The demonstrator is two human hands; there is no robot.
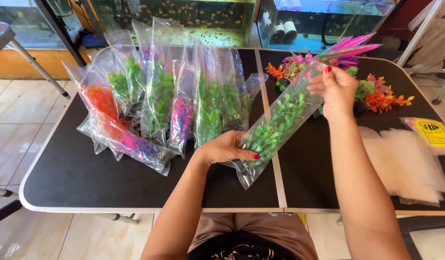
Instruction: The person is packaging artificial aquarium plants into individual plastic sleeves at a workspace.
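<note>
Left hand: grip clamped on lower end of clear bag holding a green plastic plant | Right hand: grip clamped on bag's upper end | Bag: tilted, above dark surface | Left: bagged plants | Right: loose plants, empty bags
</note>
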